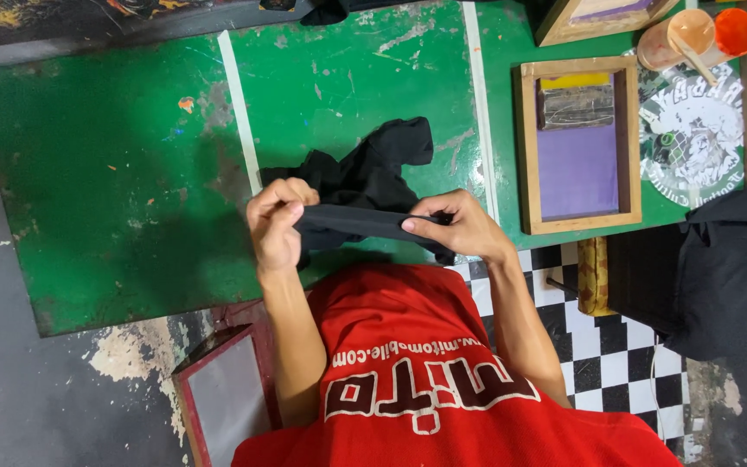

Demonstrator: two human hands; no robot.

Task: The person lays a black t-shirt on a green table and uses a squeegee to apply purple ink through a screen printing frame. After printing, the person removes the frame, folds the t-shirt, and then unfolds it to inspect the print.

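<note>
A cloth [365, 186] lies on the table [114, 173], a wooden frame [577, 143] to its right.

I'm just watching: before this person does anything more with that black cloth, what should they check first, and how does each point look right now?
1. Left hand grips the black garment: ok, fingers closed on its edge.
2. Right hand grips it too: ok, pinching the same edge.
3. Edge pulled taut between hands: ok.
4. Rest of the garment lying flat: not ok, bunched on the green table.
5. Wooden screen frame apart from the garment: ok, beyond the white tape line.
6. Paint cup upright: cannot tell.
</note>
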